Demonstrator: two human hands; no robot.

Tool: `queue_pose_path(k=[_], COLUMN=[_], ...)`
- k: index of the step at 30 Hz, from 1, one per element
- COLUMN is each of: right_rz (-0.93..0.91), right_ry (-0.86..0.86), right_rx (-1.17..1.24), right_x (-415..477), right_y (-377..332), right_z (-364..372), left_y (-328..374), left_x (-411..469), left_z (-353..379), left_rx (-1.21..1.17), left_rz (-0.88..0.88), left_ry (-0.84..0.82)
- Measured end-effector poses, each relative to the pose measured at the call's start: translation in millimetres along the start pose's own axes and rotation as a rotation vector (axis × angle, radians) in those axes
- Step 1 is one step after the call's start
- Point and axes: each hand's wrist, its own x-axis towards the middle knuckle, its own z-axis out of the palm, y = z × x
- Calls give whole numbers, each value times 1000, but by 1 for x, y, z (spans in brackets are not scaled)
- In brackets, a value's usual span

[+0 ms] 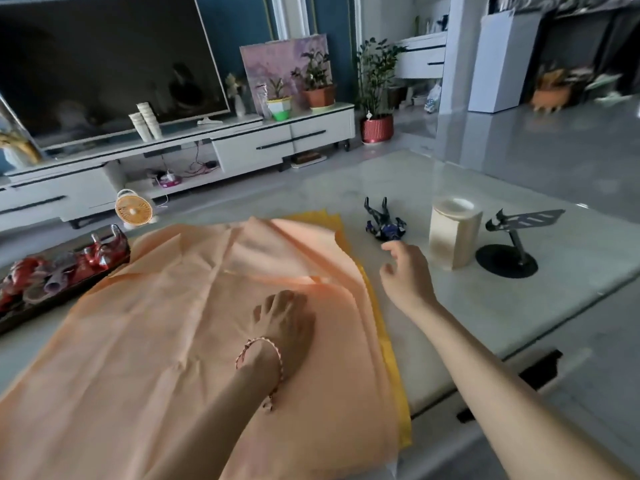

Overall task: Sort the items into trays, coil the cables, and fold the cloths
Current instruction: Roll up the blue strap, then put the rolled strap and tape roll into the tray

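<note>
A large peach cloth (166, 323) lies spread over the pale marble table (485, 306), creased near its far end. Under it a yellow cloth (388, 341) shows along the right edge. My left hand (284, 317), a beaded bracelet at the wrist, presses flat on the peach cloth near its right side. My right hand (407, 275) hovers above the bare table just right of the cloths, fingers loosely spread and holding nothing. A small dark blue action figure (384, 223) lies on the table just beyond my right hand.
A dark tray (14, 320) with red and grey items sits at the table's left. A cream cylindrical container (453, 233) and a black display stand (509, 251) stand at the right. A small orange fan (133, 210) sits past the far edge. Beyond are a television cabinet and potted plants.
</note>
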Motion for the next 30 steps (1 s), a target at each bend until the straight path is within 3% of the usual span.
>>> queue_pose_path(k=[7, 12, 15, 17, 21, 25, 28, 30], right_rz=[-6, 81, 62, 60, 127, 36, -106, -230], right_ry=[38, 2, 90, 131, 120, 174, 242, 173], right_rx=[-385, -443, -516, -460, -114, 18, 98, 144], right_x=[45, 65, 71, 72, 68, 50, 18, -12], right_y=[17, 24, 20, 18, 10, -9, -30, -49], right_z=[26, 39, 43, 41, 35, 23, 13, 13], left_y=[-8, -9, -10, -10, -11, -10, -7, -7], left_x=[3, 4, 7, 8, 9, 9, 6, -1], left_z=[16, 18, 18, 17, 16, 13, 5, -7], left_rx=[-11, -21, -34, -40, -66, -168, -459, -691], left_rz=[1, -9, -21, -23, -35, -80, -132, -200], left_ry=[30, 42, 47, 46, 42, 90, 138, 231])
